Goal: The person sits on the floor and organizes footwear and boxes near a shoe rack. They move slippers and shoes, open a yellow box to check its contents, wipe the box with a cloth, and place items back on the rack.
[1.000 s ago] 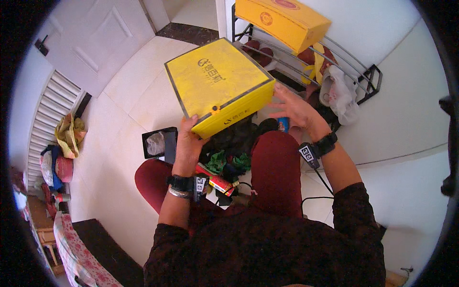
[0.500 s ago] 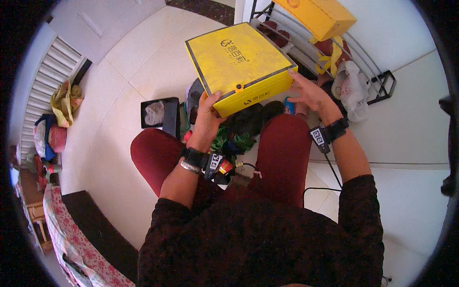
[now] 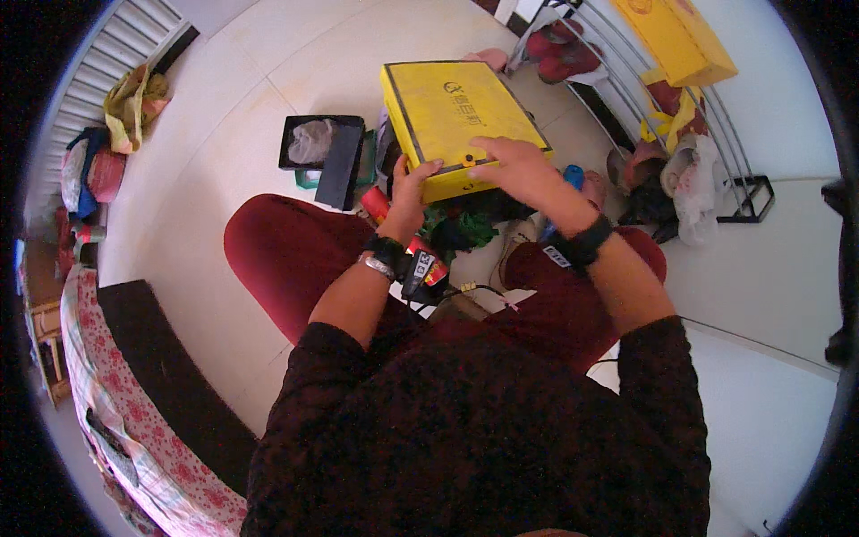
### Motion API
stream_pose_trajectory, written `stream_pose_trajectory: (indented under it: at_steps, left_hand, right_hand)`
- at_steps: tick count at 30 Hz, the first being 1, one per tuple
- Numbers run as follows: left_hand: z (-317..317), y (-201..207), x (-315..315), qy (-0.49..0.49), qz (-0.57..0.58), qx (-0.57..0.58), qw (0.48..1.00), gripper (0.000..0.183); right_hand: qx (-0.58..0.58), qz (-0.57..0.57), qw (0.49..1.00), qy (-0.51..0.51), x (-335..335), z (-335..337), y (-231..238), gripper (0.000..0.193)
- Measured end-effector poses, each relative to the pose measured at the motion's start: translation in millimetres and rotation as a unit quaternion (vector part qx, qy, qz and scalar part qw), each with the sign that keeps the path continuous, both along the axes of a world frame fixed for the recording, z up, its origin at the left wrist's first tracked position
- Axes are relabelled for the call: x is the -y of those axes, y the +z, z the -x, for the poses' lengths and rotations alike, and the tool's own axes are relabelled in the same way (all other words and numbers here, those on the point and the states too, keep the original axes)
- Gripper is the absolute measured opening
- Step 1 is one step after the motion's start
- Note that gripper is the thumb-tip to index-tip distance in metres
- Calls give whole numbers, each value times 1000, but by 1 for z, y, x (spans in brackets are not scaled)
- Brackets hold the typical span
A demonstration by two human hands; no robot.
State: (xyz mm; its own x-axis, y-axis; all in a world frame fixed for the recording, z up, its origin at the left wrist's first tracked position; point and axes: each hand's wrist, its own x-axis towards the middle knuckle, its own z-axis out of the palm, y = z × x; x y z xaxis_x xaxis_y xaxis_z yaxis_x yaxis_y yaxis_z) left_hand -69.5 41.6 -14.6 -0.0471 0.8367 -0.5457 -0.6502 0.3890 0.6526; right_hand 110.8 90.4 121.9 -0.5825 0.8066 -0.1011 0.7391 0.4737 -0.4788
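Note:
A yellow box [image 3: 458, 103] with dark edging and a small orange and black clasp at its front edge is in front of me, lid closed. At its near left corner, my left hand [image 3: 409, 195] grips it, thumb on the lid edge. My right hand [image 3: 526, 174] reaches over the near edge of the lid, fingers stretched out and apart beside the clasp. Whether its fingertips touch the box is hard to tell. Under and in front of the box lie a green crumpled bag [image 3: 461, 228] and a red can-like thing [image 3: 376, 204].
A black open box [image 3: 324, 161] with a clear plastic bag sits left of the yellow box. At the right stands a metal shoe rack [image 3: 617, 54] with shoes, a white plastic bag [image 3: 700, 197] and another yellow box [image 3: 676, 40]. A long dark bench [image 3: 170, 358] is at lower left.
The yellow box has come down and turned slightly, lying flatter. My right hand has moved from its right corner to the front edge by the clasp. My right knee has swung outward.

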Motion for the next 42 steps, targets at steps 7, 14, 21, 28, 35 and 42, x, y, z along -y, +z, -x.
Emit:
stream_pose_trajectory:
  at_steps: [7,14,21,28,35,42]
  left_hand:
    - [-7,-35,-1,18,-20,-35,999,104]
    - [-15,-71,13,3,-35,-5,999,86]
    - [-5,-65,12,54,-26,-46,997,31]
    - [10,-47,8,55,65,-16,996,23]
    - [-50,14,5,3,-151,-214,965,25]
    - [-133,15,-17,-184,-257,-69,946,17]
  right_hand:
    - [-30,-4,999,-30,5,8,-81,22]
    - [-244,239,916,-212,-1,-10,-105,24]
    - [-487,321,729,-358,-8,-64,-105,24]
    - [-472,177,669,-546,-8,-114,-148,22]
    - [-465,294,630,-548,8,-129,-194,16]
    - [-464,338,645,-505,26,-149,-217,30]
